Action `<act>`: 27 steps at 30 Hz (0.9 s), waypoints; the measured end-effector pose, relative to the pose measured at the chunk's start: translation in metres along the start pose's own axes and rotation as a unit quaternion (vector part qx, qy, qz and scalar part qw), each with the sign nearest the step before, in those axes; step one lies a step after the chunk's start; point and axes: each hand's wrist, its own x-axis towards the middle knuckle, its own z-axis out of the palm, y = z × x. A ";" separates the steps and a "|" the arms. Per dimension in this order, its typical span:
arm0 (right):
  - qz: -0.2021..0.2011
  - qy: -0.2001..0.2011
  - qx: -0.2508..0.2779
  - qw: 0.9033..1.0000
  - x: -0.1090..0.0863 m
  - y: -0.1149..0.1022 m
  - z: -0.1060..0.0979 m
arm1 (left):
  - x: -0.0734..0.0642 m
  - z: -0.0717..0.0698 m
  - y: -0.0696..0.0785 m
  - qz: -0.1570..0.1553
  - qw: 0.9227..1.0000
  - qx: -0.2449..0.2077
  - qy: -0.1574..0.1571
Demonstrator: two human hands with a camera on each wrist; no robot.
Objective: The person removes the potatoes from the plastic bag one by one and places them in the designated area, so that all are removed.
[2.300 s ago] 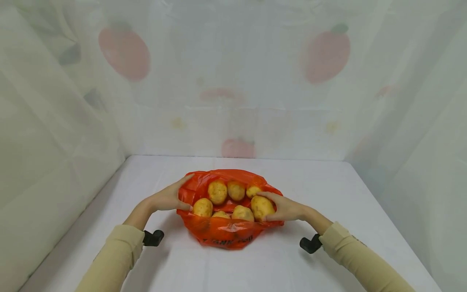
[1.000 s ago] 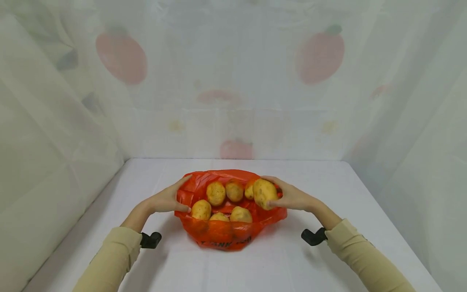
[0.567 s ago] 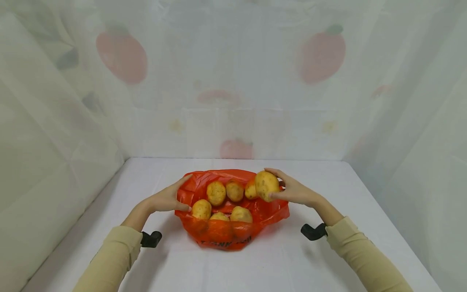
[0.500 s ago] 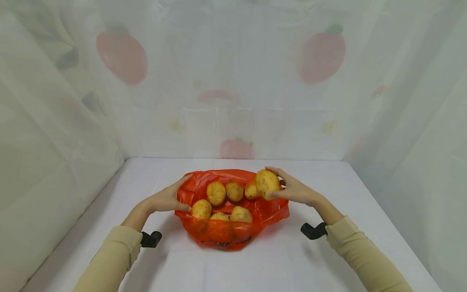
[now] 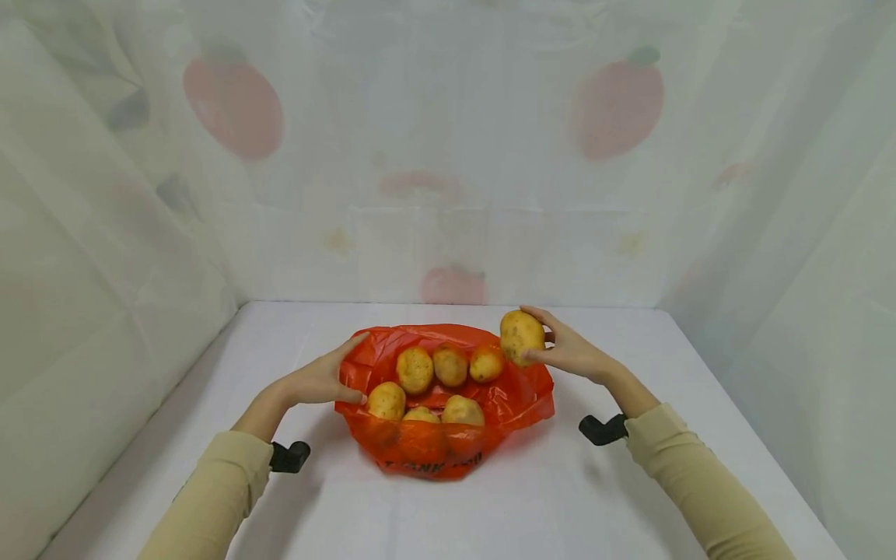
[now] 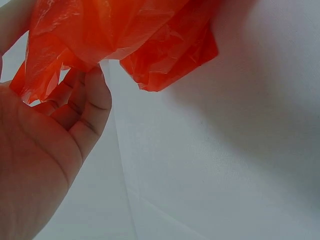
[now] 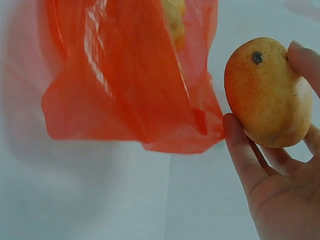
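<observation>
A thin red plastic bag (image 5: 518, 400) with black lettering on its front lies with its mouth spread wide. Several yellow potatoes (image 5: 414, 370) sit inside it. My left hand (image 5: 316, 379) grips the bag's left edge, the thumb at the near rim and the fingers at the far one. In the left wrist view the fingers (image 6: 92, 110) curl against the red plastic. My right hand (image 5: 575, 354) pinches one large potato (image 5: 521, 337) between thumb and fingers, above the bag's right rim. A dark spot marks that potato (image 7: 267, 95) in the right wrist view.
A white cloth covers the table (image 5: 448, 517). Pale curtains (image 5: 448, 155) printed with faded fruit enclose the back and sides. Black camera mounts (image 5: 603, 430) sit at both wrists.
My right hand has lifted the large potato from the bag's right side, moving it up, away and slightly right. The left hand has stayed on the bag's left edge.
</observation>
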 end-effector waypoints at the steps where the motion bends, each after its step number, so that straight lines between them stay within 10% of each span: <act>1: 0.002 0.003 -0.003 1.000 0.001 0.001 -0.001 | 0.000 0.000 0.000 -0.001 1.000 -0.001 -0.001; 27: 0.040 0.092 0.020 0.995 0.020 0.039 -0.020 | 0.001 0.001 -0.001 -0.007 1.000 -0.004 0.000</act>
